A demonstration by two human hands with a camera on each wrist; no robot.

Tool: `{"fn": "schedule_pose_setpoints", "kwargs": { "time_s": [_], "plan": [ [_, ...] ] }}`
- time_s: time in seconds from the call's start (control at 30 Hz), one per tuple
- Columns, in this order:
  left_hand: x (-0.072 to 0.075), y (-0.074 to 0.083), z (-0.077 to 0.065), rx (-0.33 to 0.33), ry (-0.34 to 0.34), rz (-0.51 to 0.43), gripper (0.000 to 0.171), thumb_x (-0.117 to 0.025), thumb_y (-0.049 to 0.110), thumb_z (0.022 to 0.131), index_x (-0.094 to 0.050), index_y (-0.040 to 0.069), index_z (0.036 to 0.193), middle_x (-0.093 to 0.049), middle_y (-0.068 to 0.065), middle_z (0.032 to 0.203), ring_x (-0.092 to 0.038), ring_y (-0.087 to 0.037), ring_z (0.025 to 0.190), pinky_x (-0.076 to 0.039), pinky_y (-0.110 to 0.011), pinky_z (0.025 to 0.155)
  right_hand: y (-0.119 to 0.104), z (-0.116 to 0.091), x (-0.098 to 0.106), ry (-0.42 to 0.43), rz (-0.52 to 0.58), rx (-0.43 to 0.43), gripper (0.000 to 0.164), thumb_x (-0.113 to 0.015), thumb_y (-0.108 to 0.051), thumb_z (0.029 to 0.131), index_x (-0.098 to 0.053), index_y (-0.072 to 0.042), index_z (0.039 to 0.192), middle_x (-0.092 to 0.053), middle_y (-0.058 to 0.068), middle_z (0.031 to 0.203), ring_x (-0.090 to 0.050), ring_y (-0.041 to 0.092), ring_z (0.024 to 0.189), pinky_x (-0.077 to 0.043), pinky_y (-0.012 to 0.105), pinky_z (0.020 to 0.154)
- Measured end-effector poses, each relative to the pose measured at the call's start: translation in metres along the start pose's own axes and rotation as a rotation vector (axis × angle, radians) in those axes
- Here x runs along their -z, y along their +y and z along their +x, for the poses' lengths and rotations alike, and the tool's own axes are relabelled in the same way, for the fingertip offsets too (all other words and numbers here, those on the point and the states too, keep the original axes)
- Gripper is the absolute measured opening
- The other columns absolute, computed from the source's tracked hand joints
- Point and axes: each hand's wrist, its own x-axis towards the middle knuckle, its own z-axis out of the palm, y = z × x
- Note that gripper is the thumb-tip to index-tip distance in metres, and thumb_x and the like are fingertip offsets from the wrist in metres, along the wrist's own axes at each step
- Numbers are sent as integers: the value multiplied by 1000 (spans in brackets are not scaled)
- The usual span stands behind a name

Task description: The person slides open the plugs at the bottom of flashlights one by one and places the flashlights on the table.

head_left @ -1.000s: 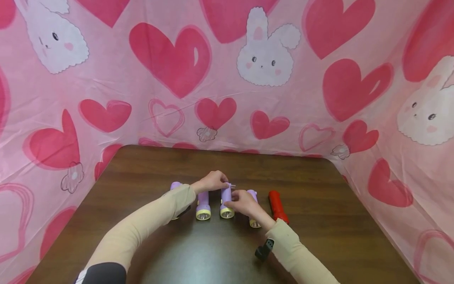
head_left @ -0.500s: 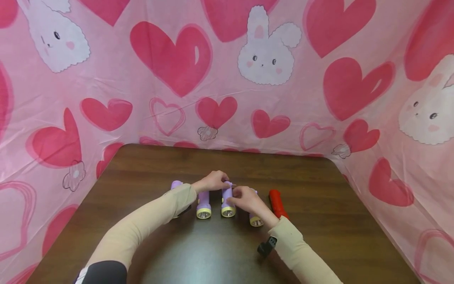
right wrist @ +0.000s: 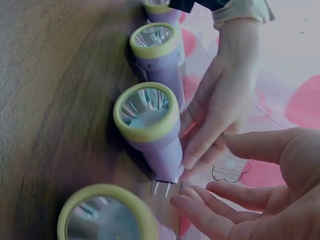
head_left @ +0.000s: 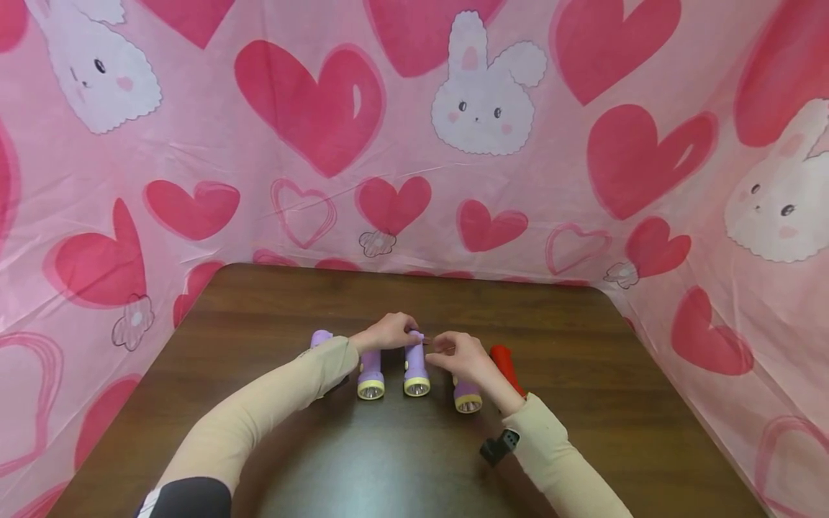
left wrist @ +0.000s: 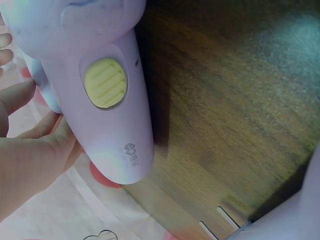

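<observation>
My left hand (head_left: pixel 388 331) pinches the tail end of a purple flashlight (head_left: pixel 417 363) with a yellow rim, which lies lens toward me. In the right wrist view, thumb and fingers of that hand are at the tail, and two metal plug prongs (right wrist: pixel 161 188) stick out from its side. Just to the right, my right hand (head_left: pixel 463 354) hovers apart from it, fingers loosely curved around nothing. Left of the held one lies another purple flashlight (head_left: pixel 371 378), its yellow switch (left wrist: pixel 105 83) large in the left wrist view. Beneath my right hand lies one more purple flashlight (head_left: pixel 468 396), partly hidden.
A further purple flashlight (head_left: pixel 320 337) at the left is mostly hidden by my left sleeve; prongs (left wrist: pixel 220 227) stick out beside it. On the right a red flashlight (head_left: pixel 505 363) lies partly behind my right hand. The wooden table (head_left: pixel 388 460) is bounded by pink cloth (head_left: pixel 414 158).
My right hand has come off the side of the held flashlight and shifted right, its fingers spreading. The left hand keeps its pinch on the tail.
</observation>
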Motion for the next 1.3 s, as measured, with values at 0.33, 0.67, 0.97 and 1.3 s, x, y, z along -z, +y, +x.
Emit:
{"fn": "schedule_pose_setpoints", "kwargs": {
  "time_s": [0.33,0.67,0.97,1.3],
  "plan": [
    [-1,1,0,-6,-1,-3,28,-67,17,90,-71,-4,108,-74,-16,107,-68,-26,98,-54,-32,85,8,-6,14,25,7,-36,38,-75,-22,87,-67,0,117,-74,13,109,-71,28,100,-58,41,86],
    [-1,2,-1,-16,-6,0,24,-68,18,90,-72,-2,103,-75,-13,101,-66,-20,90,-53,-27,78,22,-11,22,56,-1,-43,37,-74,-19,87,-67,2,115,-73,18,110,-71,30,102,-58,42,89],
    [0,1,-1,-19,-4,3,24,-68,18,90,-73,-2,103,-75,-12,100,-65,-19,88,-52,-27,79,27,-15,24,64,-23,-75,39,-76,-21,85,-66,3,114,-73,17,107,-70,30,99,-58,43,88],
    [-2,-1,0,-6,-2,-11,23,-69,17,89,-73,-1,103,-75,-12,100,-64,-18,87,-52,-26,77,33,-19,26,67,-45,-101,41,-77,-22,84,-67,4,112,-73,18,106,-69,28,97,-58,43,88]
  ]
}}
